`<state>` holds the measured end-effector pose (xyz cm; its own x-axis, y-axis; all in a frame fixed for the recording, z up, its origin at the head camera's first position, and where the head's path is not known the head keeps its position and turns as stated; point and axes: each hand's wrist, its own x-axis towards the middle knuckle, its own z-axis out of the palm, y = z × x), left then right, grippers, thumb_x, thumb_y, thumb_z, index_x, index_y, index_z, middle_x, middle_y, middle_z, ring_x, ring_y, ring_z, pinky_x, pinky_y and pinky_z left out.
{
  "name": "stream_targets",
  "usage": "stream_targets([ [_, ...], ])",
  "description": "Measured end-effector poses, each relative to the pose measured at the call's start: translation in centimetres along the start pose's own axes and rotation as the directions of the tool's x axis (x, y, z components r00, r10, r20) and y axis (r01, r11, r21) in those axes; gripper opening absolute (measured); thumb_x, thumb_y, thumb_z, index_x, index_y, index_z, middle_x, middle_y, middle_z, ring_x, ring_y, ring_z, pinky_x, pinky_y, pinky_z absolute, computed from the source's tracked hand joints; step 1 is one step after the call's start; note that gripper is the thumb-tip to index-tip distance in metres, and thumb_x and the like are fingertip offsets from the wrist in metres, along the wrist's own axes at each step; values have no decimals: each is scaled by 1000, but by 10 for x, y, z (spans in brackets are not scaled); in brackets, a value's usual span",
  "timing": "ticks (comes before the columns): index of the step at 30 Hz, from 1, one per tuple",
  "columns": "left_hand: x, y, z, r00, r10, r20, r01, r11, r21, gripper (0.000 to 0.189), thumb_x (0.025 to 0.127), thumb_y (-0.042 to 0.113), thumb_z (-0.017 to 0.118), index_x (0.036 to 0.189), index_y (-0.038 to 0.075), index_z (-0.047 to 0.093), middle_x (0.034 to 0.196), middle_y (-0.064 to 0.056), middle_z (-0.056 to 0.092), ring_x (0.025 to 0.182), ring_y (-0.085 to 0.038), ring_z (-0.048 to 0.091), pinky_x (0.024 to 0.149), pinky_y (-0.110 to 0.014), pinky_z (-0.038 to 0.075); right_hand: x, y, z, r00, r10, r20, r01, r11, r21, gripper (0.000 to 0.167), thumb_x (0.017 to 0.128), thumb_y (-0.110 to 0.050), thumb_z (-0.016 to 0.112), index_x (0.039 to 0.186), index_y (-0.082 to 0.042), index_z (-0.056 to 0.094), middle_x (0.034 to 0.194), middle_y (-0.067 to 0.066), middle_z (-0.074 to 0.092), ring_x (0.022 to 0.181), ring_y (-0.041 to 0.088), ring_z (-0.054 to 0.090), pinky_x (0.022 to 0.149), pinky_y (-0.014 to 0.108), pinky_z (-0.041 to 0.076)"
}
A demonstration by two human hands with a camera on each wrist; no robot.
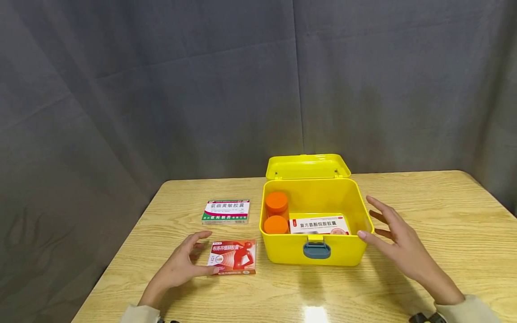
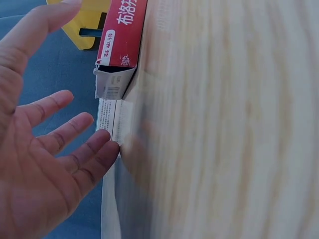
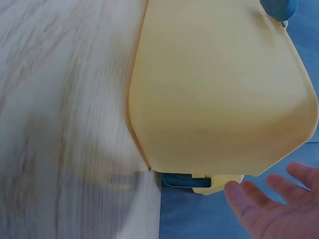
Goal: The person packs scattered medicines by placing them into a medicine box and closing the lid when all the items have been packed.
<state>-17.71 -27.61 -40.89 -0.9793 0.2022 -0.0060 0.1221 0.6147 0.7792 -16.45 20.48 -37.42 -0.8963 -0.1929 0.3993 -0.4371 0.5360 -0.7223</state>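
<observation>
My left hand [image 1: 174, 268] is at the left end of a red medicine box [image 1: 233, 256] lying flat on the table. Its thumb tip is close to the box's near left corner; contact is hard to tell. In the left wrist view the fingers [image 2: 84, 162] are spread and the palm holds nothing. My right hand [image 1: 404, 249] is beside the right wall of a yellow medicine case [image 1: 274, 251], whose lid [image 1: 308, 167] is tipped back. The right thumb lies close to the case's front right corner. Loosely spread, the fingers [image 3: 294, 191] grip nothing.
Inside the case are two orange-capped bottles [image 1: 277, 202] at the left and a white medicine box [image 1: 319, 225]. A green-and-white medicine box [image 1: 226, 211] lies behind the red one. The wooden table [image 1: 428, 193] ends at a grey curtain [image 1: 226, 89].
</observation>
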Motion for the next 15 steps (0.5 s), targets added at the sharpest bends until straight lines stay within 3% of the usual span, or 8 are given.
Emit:
stream_targets([
  [8, 1, 1, 2, 999, 26, 29, -25, 1000, -18, 83, 68, 28, 90, 138, 14, 48, 139, -13, 44, 120, -35, 48, 96, -55, 42, -1, 2, 4, 1000, 12, 15, -12, 1000, 4, 74, 89, -20, 72, 152, -20, 32, 149, 11, 37, 123, 42, 47, 84, 11, 44],
  [15, 0, 0, 0, 995, 59, 77, -57, 998, -28, 82, 68, 24, 90, 138, 13, 48, 137, -12, 46, 119, -32, 47, 97, -51, 41, -2, 2, 6, 1000, 17, 7, -17, 1000, 2, 75, 89, -21, 72, 152, -21, 31, 148, 12, 39, 120, 41, 50, 83, 13, 46],
])
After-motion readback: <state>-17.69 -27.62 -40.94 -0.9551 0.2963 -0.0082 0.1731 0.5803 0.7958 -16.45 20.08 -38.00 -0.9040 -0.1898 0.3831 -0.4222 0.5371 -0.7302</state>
